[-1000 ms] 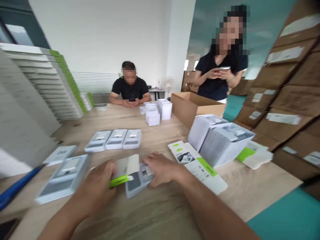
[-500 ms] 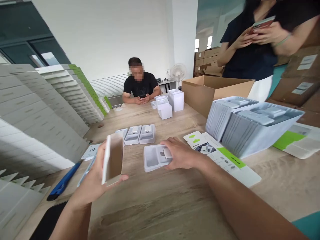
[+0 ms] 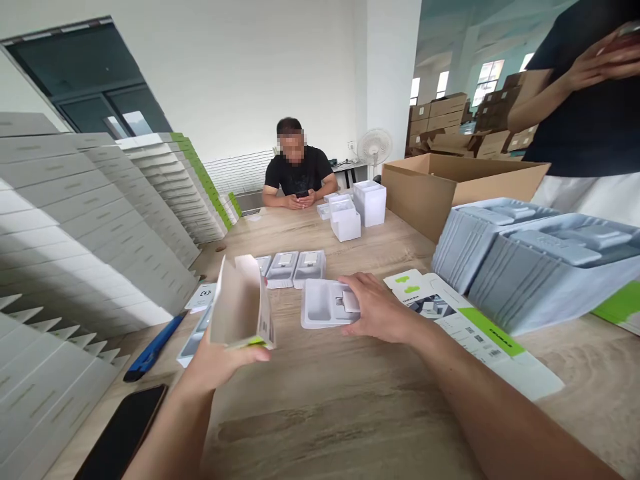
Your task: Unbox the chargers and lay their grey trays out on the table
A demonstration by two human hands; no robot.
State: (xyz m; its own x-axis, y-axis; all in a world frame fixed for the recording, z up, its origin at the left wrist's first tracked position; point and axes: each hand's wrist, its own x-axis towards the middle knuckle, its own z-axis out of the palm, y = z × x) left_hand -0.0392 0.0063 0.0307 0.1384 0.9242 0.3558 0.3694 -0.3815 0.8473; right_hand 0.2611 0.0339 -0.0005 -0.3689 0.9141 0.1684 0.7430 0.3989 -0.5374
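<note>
My left hand point(image 3: 220, 360) is closed round a small white carton point(image 3: 240, 307), whose open end faces me and whose edge shows green. In my right hand point(image 3: 377, 307) is the right end of a white plastic tray point(image 3: 320, 313), held just above or on the table; I cannot tell which. A white charger point(image 3: 351, 301) with metal prongs sits in the tray's right compartment, partly under my fingers. Behind the carton and tray, a row of similar trays point(image 3: 309, 268) holds white chargers. A flattened carton point(image 3: 475, 333) with green print lies right of my right hand.
Tall stacks of white cartons point(image 3: 100, 220) line the left side. A blue utility knife point(image 3: 153, 350) and a black phone point(image 3: 123, 433) lie near my left arm. Nested tray stacks point(image 3: 545, 267) and a cardboard box point(image 3: 420, 193) stand at right. Two people hold phones beyond the table.
The carton in my left hand has turned, so its open end and green edge now show. My right hand still holds the tray. The view has swung slightly left.
</note>
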